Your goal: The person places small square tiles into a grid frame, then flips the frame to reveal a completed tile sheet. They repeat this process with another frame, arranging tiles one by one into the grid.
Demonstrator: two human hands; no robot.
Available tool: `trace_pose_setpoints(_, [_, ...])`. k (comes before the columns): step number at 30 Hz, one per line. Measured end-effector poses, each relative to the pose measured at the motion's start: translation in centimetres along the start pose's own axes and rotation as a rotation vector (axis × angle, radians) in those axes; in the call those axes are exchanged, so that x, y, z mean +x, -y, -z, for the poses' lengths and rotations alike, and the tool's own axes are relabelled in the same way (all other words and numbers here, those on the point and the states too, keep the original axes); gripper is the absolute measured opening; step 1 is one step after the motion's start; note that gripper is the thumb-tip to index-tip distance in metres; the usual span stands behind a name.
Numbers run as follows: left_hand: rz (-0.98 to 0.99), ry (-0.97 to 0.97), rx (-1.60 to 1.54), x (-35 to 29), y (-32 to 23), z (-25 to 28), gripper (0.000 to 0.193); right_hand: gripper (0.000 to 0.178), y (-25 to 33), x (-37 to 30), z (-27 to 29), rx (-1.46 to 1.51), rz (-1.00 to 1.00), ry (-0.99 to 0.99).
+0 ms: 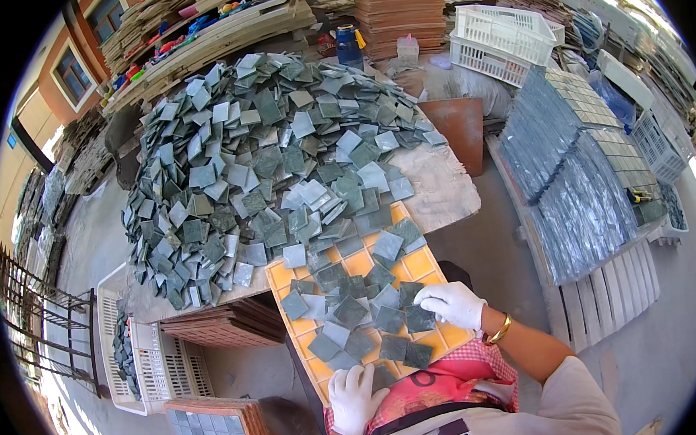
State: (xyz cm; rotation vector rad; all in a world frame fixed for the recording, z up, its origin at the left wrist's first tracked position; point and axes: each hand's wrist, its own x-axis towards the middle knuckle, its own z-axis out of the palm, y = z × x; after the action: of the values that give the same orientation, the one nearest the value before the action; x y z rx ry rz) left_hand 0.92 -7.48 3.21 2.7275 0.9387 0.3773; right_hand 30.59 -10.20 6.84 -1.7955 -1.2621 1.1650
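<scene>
The white-gloved left hand [354, 400] is resting at the near edge of a yellow gridded tray [421, 262], its thumb standing apart from its fingers; whether it is gripping the tray or a tile, I cannot tell. The white-gloved right hand [455, 305] is reaching in over the tray's right side, its fingers bending down at a dark square tile [419, 318], and the view is not showing whether they are closing on it. Other grey-green tiles [350, 311] are lying across the tray, some overlapping, some sitting side by side, with yellow cells showing between them. Beyond the tray, a large heap of loose tiles [269, 170] is covering much of the counter [441, 184]. To the right, wrapped tile stacks [569, 180] are standing on a pallet [616, 297]; to the left, a white crate [162, 372] is holding more tiles, and a blue jug [349, 46] is standing behind the heap.
</scene>
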Motion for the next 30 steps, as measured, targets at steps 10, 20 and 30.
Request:
trace_pose_setpoints(10, [0.088, -0.163, -0.071, -0.7, 1.0, 0.0, 0.052, 0.028, -2.7, -3.5, 0.3, 0.050, 0.158, -0.124])
trace_pose_setpoints(20, [0.169, -0.031, 0.034, 0.4, 4.1, 2.2, 0.059, 0.039, 0.1, -0.5, -5.0, -0.303, 0.546, -0.033])
trace_pose_setpoints(30, [0.631, -0.095, -0.900, 1.4, 8.2, 3.6, 0.022, 0.030, 0.0, -2.0, -4.2, -0.243, 0.495, -0.155])
